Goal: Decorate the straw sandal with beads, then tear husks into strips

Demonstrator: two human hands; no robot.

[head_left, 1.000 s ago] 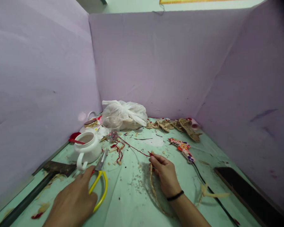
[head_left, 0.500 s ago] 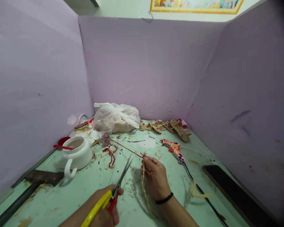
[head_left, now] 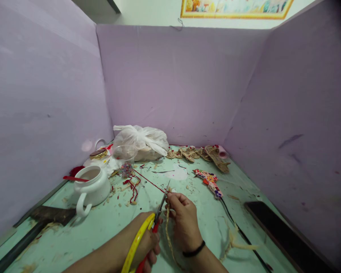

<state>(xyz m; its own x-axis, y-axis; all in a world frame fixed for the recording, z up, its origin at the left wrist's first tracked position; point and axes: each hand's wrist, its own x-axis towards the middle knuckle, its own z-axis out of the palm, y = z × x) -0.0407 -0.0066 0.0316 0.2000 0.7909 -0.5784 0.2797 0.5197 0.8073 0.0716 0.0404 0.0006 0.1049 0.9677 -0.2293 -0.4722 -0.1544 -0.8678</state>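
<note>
My left hand (head_left: 147, 237) is closed around a pair of scissors (head_left: 160, 206) with yellow and red handles. Their blades point up and away, at the red yarn (head_left: 150, 180) beside my right fingertips. My right hand (head_left: 183, 216), with a black band at the wrist, pinches the upper end of a braided straw cord (head_left: 167, 227). The cord hangs down toward the table's near edge. From the pinch, the yarn runs taut to the upper left, toward a loose red tangle (head_left: 134, 185).
On the left stand a white pot (head_left: 95, 187) and a dark-headed hammer-like tool (head_left: 51, 215). Behind are a white plastic bag (head_left: 142, 142), a cup of beads (head_left: 126, 163) and woven straw pieces (head_left: 216, 157). A patterned glue gun (head_left: 211, 182) and a black phone-like slab (head_left: 275, 227) lie right.
The scissors have moved up and right, bringing the blades to the yarn at my right fingertips. My right hand has shifted slightly left and down with the cord.
</note>
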